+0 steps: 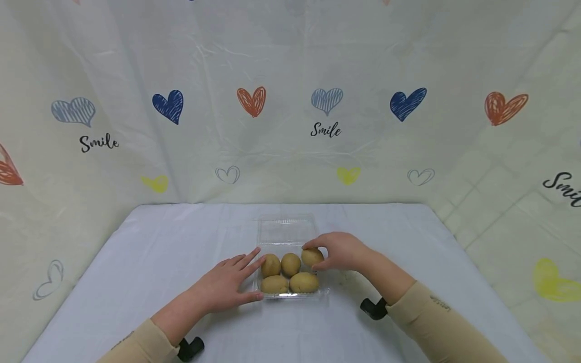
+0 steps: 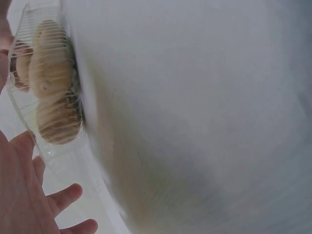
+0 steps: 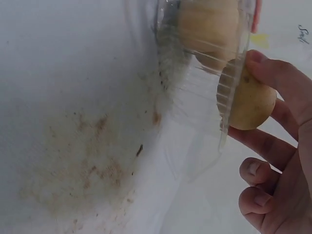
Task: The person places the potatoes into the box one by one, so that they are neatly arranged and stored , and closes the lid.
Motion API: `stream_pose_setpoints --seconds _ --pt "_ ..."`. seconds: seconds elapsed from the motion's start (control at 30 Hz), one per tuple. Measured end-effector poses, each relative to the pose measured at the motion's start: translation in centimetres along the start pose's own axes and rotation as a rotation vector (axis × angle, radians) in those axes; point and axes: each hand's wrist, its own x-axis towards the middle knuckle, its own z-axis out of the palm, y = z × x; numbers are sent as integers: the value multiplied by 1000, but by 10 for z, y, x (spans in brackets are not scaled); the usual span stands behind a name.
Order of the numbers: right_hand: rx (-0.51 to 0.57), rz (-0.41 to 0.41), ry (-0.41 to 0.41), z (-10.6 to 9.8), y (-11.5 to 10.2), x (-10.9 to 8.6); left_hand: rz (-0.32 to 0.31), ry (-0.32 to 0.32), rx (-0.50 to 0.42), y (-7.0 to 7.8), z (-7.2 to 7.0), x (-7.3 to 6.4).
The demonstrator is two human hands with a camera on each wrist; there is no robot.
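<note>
A clear plastic clamshell box [image 1: 295,296] lies on the white cloth with its lid [image 1: 286,231] folded back. Several potatoes [image 1: 274,284] sit inside it. My right hand [image 1: 342,252] pinches one potato [image 3: 253,103] between thumb and fingers at the box's right back corner; in the right wrist view it is partly above the rim. Spread fingers of my left hand [image 1: 224,282] touch the left side of the box. The left wrist view shows the left hand [image 2: 22,190] beside the clear wall, with potatoes [image 2: 51,63] seen through it.
Brown dirt specks [image 3: 100,161] mark the white tablecloth [image 1: 218,333] to the right of the box. Behind the table hangs a pale backdrop [image 1: 290,60] printed with hearts and words. A black camera mount [image 1: 374,308] sits at the right wrist.
</note>
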Motion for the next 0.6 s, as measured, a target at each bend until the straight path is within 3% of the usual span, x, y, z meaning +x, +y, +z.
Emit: stream_pose_setpoints --seconds 0.37,0.6 --pt "-128 4 -9 13 -6 2 10 9 -13 0 1 -1" --pt "-127 -8 31 13 -7 -1 10 6 -5 -1 1 -1"
